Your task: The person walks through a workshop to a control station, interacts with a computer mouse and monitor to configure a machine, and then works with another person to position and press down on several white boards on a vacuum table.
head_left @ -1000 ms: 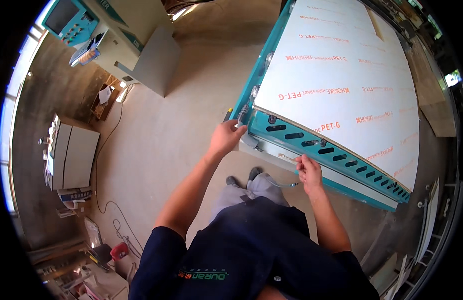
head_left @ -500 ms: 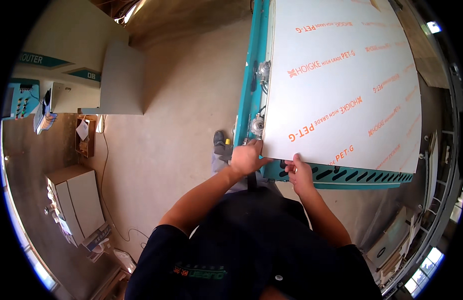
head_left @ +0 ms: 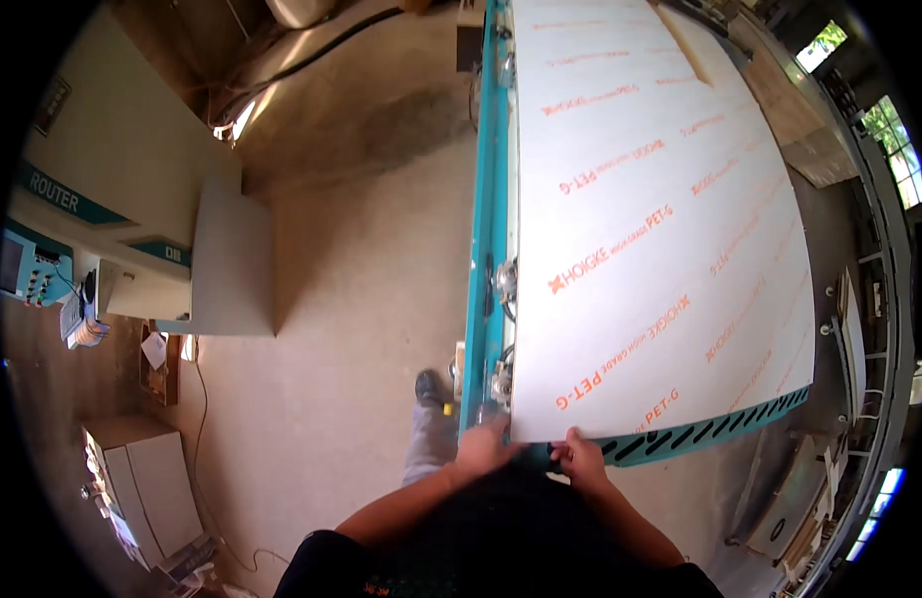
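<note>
A large white sheet (head_left: 670,249) with slanting orange print lies flat on a teal machine bed (head_left: 670,442) with a row of dark slots along its near edge. My right hand (head_left: 580,460) pinches the near edge of the sheet, thumb on top and fingers curled beneath. By the sheet's near left corner is my left hand (head_left: 484,448), over the teal side rail (head_left: 476,329). Motion blurs its fingers, so their hold is unclear. Round metal fittings (head_left: 505,279) sit along the rail beside the sheet.
At the left stand a beige machine cabinet (head_left: 132,159), a teal control panel (head_left: 32,267) and a pale box-shaped cabinet (head_left: 147,488). A cable (head_left: 199,439) runs along the floor. Boards (head_left: 794,508) lean at the lower right. A strip of board (head_left: 688,45) lies on the sheet's far part.
The view has tilted up, so the bed and both hands appear lower and more of the sheet's far part shows. My right hand stays at the near edge; my left hand is now blurred.
</note>
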### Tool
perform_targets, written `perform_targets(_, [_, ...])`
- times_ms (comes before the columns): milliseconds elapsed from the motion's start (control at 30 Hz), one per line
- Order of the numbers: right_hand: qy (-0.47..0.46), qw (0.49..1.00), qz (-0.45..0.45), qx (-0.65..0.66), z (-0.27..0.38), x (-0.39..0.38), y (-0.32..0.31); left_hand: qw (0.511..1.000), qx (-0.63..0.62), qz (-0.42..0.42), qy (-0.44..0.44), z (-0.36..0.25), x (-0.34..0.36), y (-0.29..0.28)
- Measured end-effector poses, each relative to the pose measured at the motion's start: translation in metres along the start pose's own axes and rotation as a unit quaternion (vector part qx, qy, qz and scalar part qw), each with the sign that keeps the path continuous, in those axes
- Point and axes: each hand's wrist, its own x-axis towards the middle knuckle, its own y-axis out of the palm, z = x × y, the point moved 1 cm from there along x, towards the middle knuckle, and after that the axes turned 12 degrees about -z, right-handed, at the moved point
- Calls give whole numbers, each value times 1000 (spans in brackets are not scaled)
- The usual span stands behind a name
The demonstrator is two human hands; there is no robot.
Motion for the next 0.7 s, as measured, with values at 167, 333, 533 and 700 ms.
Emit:
perform_targets(167, [-10, 999, 18, -39, 0, 4, 1, 973, -75, 72, -205, -19, 31, -24])
perform_targets(333, [-46, 996, 51, -59, 14, -4, 8, 970, 54, 86, -219, -26, 45, -15])
perform_targets(533, [24, 992, 99, 76, 2, 13, 9, 970, 46, 98, -216, -15, 56, -16])
perform_targets(700, [64, 984, 115, 116, 8, 2, 4, 954, -85, 62, -280, 0, 58, -13])
